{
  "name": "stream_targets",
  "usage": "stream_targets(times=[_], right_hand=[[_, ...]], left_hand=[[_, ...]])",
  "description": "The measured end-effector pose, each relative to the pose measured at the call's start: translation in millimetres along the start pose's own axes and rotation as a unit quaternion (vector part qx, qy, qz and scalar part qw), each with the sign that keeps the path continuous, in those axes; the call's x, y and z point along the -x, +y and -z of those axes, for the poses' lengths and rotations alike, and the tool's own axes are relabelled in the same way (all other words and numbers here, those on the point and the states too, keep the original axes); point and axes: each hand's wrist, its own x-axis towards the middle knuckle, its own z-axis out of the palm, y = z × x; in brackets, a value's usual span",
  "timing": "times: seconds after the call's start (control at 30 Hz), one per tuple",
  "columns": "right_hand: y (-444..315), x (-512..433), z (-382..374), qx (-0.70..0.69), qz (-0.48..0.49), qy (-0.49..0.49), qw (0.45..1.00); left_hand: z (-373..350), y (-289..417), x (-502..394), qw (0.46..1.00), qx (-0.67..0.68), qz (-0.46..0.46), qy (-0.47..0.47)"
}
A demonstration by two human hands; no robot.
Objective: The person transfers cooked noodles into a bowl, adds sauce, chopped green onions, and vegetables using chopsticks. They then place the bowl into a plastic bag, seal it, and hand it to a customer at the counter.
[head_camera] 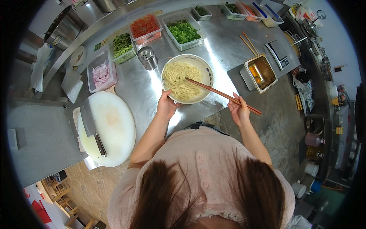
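A white bowl (206, 64) with dark writing on its rim stands on the steel table, and pale noodles (183, 81) lie in it. My left hand (168, 105) grips the near left rim, thumb on top. Between the fingers of my right hand (239, 110) is a pair of wooden chopsticks (220, 93), whose tips reach into the noodles. Left of the bowl stands a metal shaker (147, 58) with a perforated lid.
Plastic tubs of sliced onion (101, 75), green shreds (123, 45), orange-red shreds (144, 25) and chopped greens (183, 31) line the far side. A cleaver (91, 120) lies on a round cutting board (117, 128). Rightward are a metal container (259, 73) and a scale (277, 54).
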Motion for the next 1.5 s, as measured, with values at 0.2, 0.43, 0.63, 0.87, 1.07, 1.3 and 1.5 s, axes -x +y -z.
stream_targets(times=[0.2, 0.43, 0.63, 0.87, 1.07, 1.3, 1.5], right_hand=[[-14.5, -5.2, 13.9, 0.004, 0.048, 0.031, 0.998], [-105.2, 10.2, -21.9, 0.274, 0.241, 0.016, 0.931], [-182.0, 56.1, -93.7, 0.474, 0.339, -0.183, 0.792], [-136.5, 45.0, -117.0, 0.579, 0.269, -0.214, 0.739], [-86.5, 54.2, -99.3, 0.633, 0.418, -0.324, 0.565], [-42.7, 45.8, -94.3, 0.517, 0.530, -0.187, 0.646], [-54.1, 19.6, -54.0, 0.133, 0.047, 0.092, 0.986]], left_hand=[[-11.1, 6.1, 17.5, 0.997, -0.063, -0.051, 0.012], [-7.5, 10.5, 25.0, 0.996, -0.074, -0.052, 0.016], [2.1, 0.9, 30.2, 0.994, -0.066, -0.069, 0.057], [-5.3, -2.1, 34.3, 0.998, -0.045, -0.045, 0.029], [-9.6, -0.7, 29.2, 0.992, -0.118, -0.049, 0.000], [-6.9, 1.5, 28.9, 0.992, -0.119, -0.046, -0.013], [-4.6, 2.5, 30.1, 0.993, -0.108, -0.044, -0.028]])
